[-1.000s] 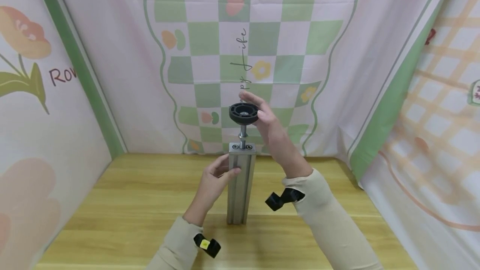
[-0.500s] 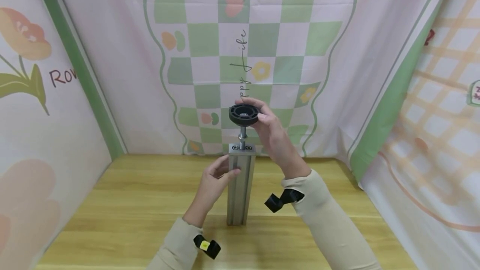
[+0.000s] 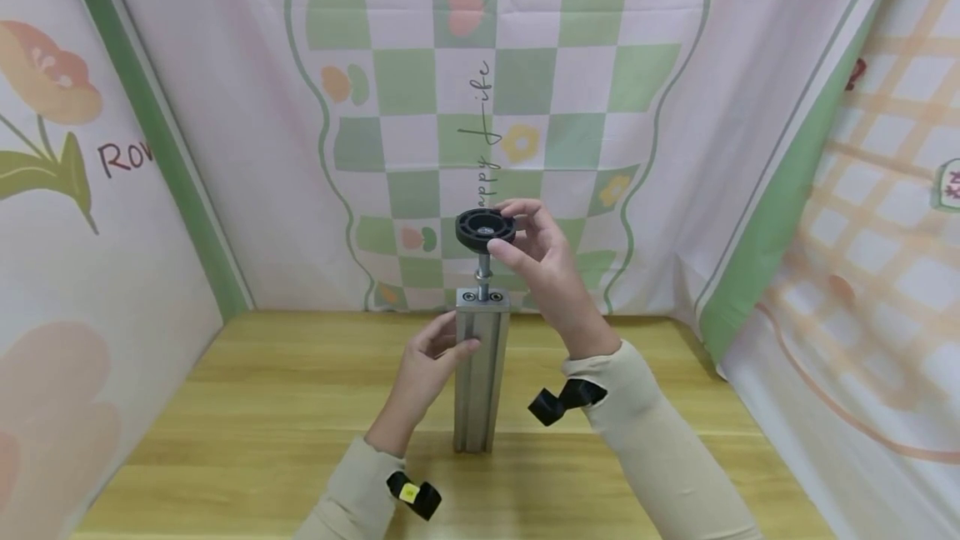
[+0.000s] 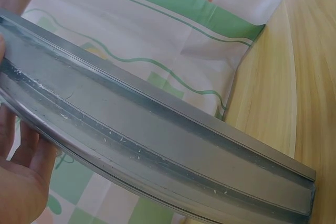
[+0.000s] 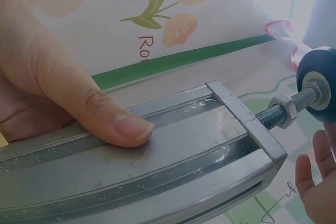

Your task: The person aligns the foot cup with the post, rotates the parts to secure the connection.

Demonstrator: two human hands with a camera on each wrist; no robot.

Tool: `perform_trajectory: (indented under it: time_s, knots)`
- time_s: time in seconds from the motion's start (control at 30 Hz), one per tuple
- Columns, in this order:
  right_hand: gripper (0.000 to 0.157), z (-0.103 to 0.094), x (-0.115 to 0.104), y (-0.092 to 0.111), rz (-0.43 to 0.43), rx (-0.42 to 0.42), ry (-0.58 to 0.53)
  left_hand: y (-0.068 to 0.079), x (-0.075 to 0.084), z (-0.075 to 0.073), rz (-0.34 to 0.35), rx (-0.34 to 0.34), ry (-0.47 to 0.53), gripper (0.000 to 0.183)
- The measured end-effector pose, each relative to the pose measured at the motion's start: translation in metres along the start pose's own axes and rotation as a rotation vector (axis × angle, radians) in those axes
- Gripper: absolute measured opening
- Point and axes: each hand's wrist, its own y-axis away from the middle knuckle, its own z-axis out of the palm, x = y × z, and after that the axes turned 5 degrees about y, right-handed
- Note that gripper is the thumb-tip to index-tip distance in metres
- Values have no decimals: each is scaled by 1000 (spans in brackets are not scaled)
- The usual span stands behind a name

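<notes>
Head view, and it's the left hand gripping the metal profile upright on the wooden table, while the right hand, thumb and fingers curled, pinches the black disc atop the bolt!

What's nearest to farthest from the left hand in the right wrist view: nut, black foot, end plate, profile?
From the left hand:
1. Profile: touching, under the thumb.
2. End plate: to its right, capping the profile.
3. Nut: on the threaded rod, past the plate.
4. Black foot: far right.
</notes>
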Motion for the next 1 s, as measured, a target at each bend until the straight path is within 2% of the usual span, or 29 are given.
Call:
perform_trajectory:
  time_s: [0.17,0.27,0.37,0.5,0.73,1.0]
  knots:
    - [54,0,-1,0,-17,-30,57,0,0,0,4,2,12,51]
    - [57,0,0,-1,-51,-79,89,0,1,0,-6,9,12,52]
    - [61,0,1,-3,-80,-139,48,0,1,1,-13,13,11,54]
    - [64,0,3,-4,-72,-194,-62,1,1,1,-19,11,6,56]
    - [56,2,6,-3,-53,-191,-104,1,0,0,-22,5,12,55]
    - [55,2,7,-4,-58,-167,-101,1,0,1,-8,7,-7,57]
